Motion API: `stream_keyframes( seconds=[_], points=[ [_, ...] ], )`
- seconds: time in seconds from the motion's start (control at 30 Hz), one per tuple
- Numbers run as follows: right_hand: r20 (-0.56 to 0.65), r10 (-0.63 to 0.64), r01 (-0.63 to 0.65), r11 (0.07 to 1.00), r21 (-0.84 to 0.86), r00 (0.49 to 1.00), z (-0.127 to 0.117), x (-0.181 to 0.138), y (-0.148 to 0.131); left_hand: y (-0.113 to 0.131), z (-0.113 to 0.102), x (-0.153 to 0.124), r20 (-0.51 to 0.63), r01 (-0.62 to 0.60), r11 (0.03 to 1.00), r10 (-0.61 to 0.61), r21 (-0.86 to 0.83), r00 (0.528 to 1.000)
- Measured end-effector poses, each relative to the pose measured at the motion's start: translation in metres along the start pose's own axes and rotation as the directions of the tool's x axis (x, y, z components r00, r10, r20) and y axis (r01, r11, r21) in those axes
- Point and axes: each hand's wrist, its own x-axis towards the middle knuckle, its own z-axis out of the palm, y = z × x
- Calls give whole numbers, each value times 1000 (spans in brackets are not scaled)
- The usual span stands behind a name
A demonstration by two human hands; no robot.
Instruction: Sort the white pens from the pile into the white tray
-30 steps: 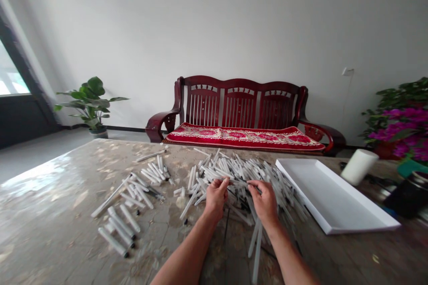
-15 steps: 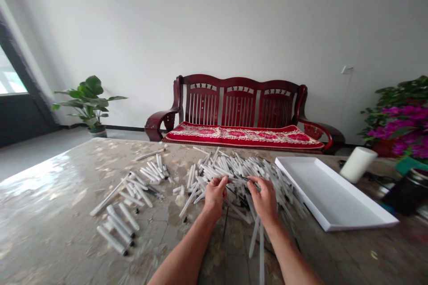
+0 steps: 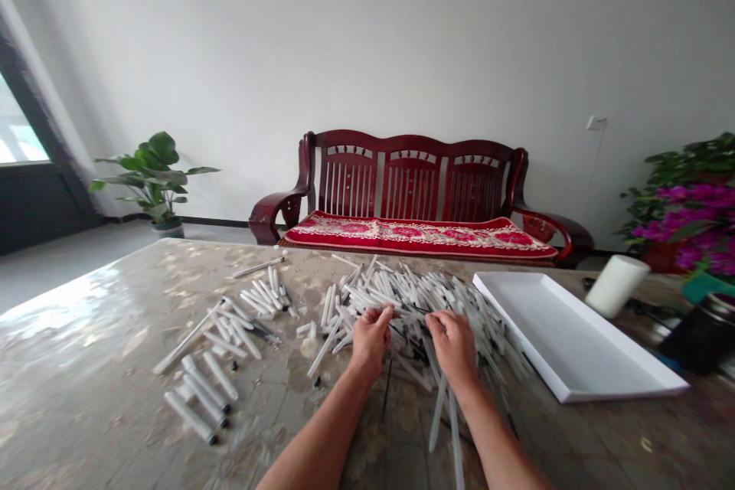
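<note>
Over the pile of whitish translucent pen barrels (image 3: 413, 287), my left hand (image 3: 370, 337) is closed in a pinch of thumb and forefinger. A thin translucent pen barrel (image 3: 409, 314) stretches from it towards my right hand (image 3: 453, 344). The right fingers are pinched together at the barrel's other end; what lies between their tips is too small to make out. Two long translucent tubes (image 3: 455, 436) extend below the right hand, and I cannot tell whether it holds them. Black thin parts lie mixed in the pile beneath both hands.
Left of the pile, several barrels with black ends (image 3: 192, 417) lie in loose groups on the patterned table (image 3: 103, 367). A shallow white box lid (image 3: 579, 337) sits at the right, beside a white roll (image 3: 617, 285) and a dark cup (image 3: 697, 333). A wooden bench (image 3: 410, 176) stands behind.
The right fingertips have drawn closer together, and the dark tip that showed at them is now hidden. The tubes below the right hand have shifted slightly. The left hand keeps its pinch.
</note>
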Motion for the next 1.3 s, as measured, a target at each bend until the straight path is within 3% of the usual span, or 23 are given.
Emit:
stream_keyframes(
  seconds=[0.17,0.43,0.67,0.93,1.1,1.3],
  points=[
    [-21,-47,48,997,57,999,-1,1,-1,0,1,1,-3,0,1000,0,-5,1000],
    [13,-3,3,1000,-4,1000,1,1,4,-2,1,2,-15,-3,1000,3,0,1000],
    [-141,-64,56,996,-64,988,-5,3,5,-1,1,1,-41,-11,1000,11,13,999],
    [141,-161,189,959,-212,977,-10,0,-12,3,3,-5,24,-3,1000,4,-3,1000],
    [154,-93,126,968,-217,984,-12,0,-12,13,-1,-5,30,-42,978,49,-202,998],
    [157,-101,119,986,-115,983,-11,0,-16,15,0,-5,-47,-27,968,15,-251,999]
  ],
)
